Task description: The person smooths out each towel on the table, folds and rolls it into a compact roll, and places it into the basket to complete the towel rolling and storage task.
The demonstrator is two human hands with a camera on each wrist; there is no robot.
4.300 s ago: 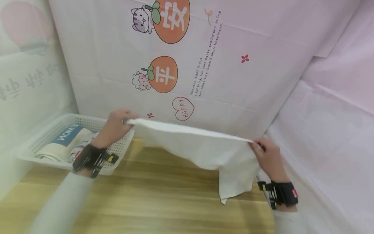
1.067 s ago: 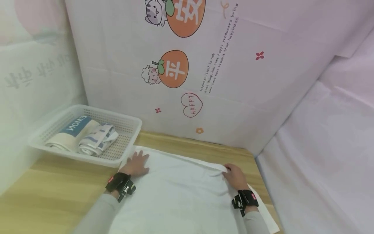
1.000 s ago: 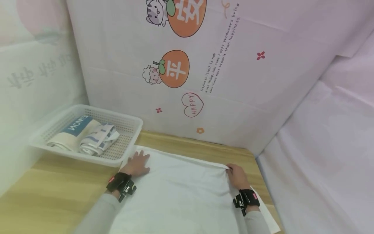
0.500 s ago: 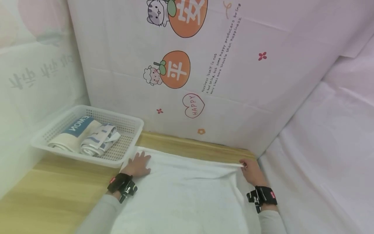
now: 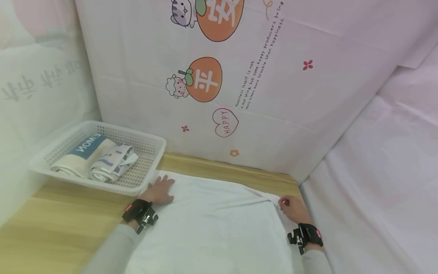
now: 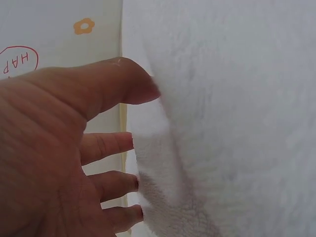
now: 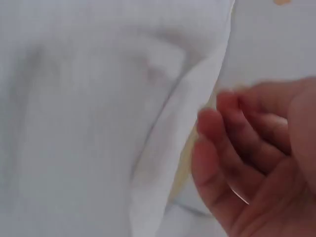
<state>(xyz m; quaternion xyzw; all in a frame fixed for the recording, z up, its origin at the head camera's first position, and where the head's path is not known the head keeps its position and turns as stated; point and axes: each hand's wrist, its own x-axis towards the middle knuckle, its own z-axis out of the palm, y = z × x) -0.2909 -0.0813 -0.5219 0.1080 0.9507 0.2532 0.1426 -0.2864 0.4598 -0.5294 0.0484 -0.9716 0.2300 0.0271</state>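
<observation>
A white towel (image 5: 212, 220) with a fuzzy pile lies spread over the wooden table, a narrow flap folded over near its far right corner. Spread fingers of my left hand (image 5: 159, 191) rest on its far left corner; in the left wrist view the left hand (image 6: 59, 133) has its fingertips on the pile. My right hand (image 5: 295, 209) is at the far right corner. In the right wrist view, the right hand (image 7: 256, 153) has loosely bent fingers right beside the towel's edge (image 7: 197, 94), with no cloth showing between thumb and fingers.
A white perforated basket (image 5: 155, 152) stands at the back left, close to my left hand. Inside are a rolled cream towel (image 5: 73, 161) with a blue band and a rolled striped cloth (image 5: 111, 163). White printed sheets (image 5: 267, 133) wall in the wooden table (image 5: 68, 228).
The towel, earlier held up between both hands, now lies on the table. My right hand drew its far right corner rightward, then let it go, and the edge slackened. The left hand stayed put lately.
</observation>
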